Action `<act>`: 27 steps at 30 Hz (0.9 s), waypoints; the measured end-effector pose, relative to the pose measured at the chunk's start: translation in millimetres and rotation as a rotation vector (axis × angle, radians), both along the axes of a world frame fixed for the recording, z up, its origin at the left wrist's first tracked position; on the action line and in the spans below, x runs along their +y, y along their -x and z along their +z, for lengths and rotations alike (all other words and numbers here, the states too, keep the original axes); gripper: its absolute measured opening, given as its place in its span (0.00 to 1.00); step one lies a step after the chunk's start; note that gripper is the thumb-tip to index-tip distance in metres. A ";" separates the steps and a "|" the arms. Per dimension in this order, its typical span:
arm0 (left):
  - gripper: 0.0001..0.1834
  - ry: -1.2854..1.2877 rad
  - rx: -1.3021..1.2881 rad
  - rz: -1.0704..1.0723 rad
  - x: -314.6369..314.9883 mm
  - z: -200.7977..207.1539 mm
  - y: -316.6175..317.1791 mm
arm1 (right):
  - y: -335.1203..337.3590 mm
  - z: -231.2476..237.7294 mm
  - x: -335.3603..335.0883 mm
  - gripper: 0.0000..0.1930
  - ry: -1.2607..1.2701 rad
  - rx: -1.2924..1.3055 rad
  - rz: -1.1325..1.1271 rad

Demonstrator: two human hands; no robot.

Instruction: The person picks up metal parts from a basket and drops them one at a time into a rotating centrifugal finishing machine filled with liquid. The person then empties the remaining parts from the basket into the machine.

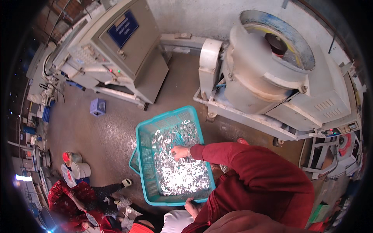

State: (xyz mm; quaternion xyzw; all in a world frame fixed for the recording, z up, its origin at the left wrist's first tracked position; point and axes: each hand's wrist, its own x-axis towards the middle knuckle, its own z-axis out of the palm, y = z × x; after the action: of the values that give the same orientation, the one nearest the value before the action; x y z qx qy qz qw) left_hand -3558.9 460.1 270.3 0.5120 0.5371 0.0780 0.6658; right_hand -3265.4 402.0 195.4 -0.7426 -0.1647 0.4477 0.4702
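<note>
Drum machine point(268, 73): largest thing in view, upper right; a round grey tub on a pale frame, its open top tilted toward the wall; what is inside it cannot be told.
Cabinet machine point(116, 42): upper left, grey box with a blue panel on its sloped face; a strip of bare floor point(182, 85) runs between it and the drum machine.
Crate point(145, 163): teal plastic mesh, set on the floor in the middle, tilted a little; its near rim lies just under the person; a second teal rim peeks out from under its left side.
Metal pieces point(182, 174): small shiny silver parts, heaped loose inside the crate, thickest toward the near end; mesh bottom shows along the left wall.
Right hand point(179, 152): red sleeve reaches across the crate; fingers curled down into the pile, touching the pieces; whether any are gripped cannot be told.
Left hand point(192, 206): at the crate's near rim, touching it; mostly hidden, so its closure cannot be told.
Buckets point(77, 165): one white, one holding red, well left of the crate; open floor lies between.
Blue stool point(98, 107): small, alone on the floor upper left of the crate.
</note>
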 end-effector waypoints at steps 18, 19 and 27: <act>0.06 0.420 -0.369 0.182 -337.3 -52.7 26.3 | -51.5 207.2 -337.1 0.03 -0.685 0.814 0.083; 0.06 0.382 -0.334 0.218 -351.2 -51.8 22.2 | -61.2 228.1 -354.3 0.03 -0.720 0.733 0.123; 0.21 0.388 -0.275 0.269 -386.7 -33.1 3.4 | -140.1 359.8 -553.9 0.15 -0.545 -0.053 -0.050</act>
State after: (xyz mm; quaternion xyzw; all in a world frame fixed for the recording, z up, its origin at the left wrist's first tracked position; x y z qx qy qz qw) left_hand -3562.3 73.3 237.3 0.2837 0.5097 0.1300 0.8017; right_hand -3125.3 -151.9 555.2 -0.6039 -0.2729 0.3556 0.6591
